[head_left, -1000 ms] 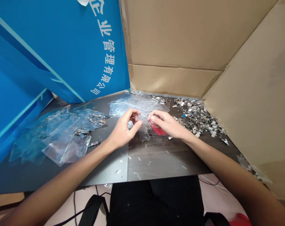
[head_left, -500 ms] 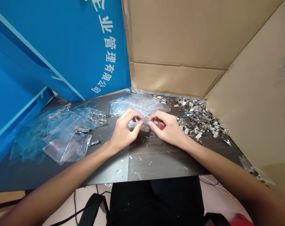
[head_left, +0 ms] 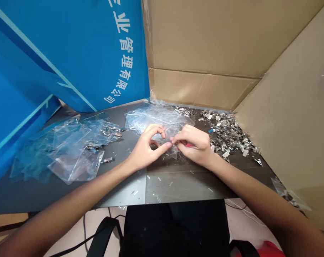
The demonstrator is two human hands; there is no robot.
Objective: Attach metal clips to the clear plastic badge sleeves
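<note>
My left hand [head_left: 153, 146] curves its thumb and fingers around the edge of a clear plastic badge sleeve [head_left: 172, 134], just above the table. From the other side my right hand [head_left: 195, 142] meets it, fingers pinched together by the left thumb tip. Whatever small piece sits in the right fingertips is hidden. A bit of red [head_left: 189, 145] shows under the right palm; its kind cannot be made out. Behind both hands lies a pile of clear sleeves [head_left: 151, 116]. Metal badge clips [head_left: 226, 132] are heaped at the right.
Sleeves with clips attached [head_left: 76, 150] lie piled on the left of the table. Small clear strips [head_left: 159, 179] are scattered near the front edge of the dark table [head_left: 183, 185]. A blue panel [head_left: 97, 53] and cardboard walls [head_left: 204, 43] close off the back and sides.
My hands have come together. The right fingers now pinch near the left thumb, and the sleeve between them has turned to show more of its surface. The view has shifted slightly.
</note>
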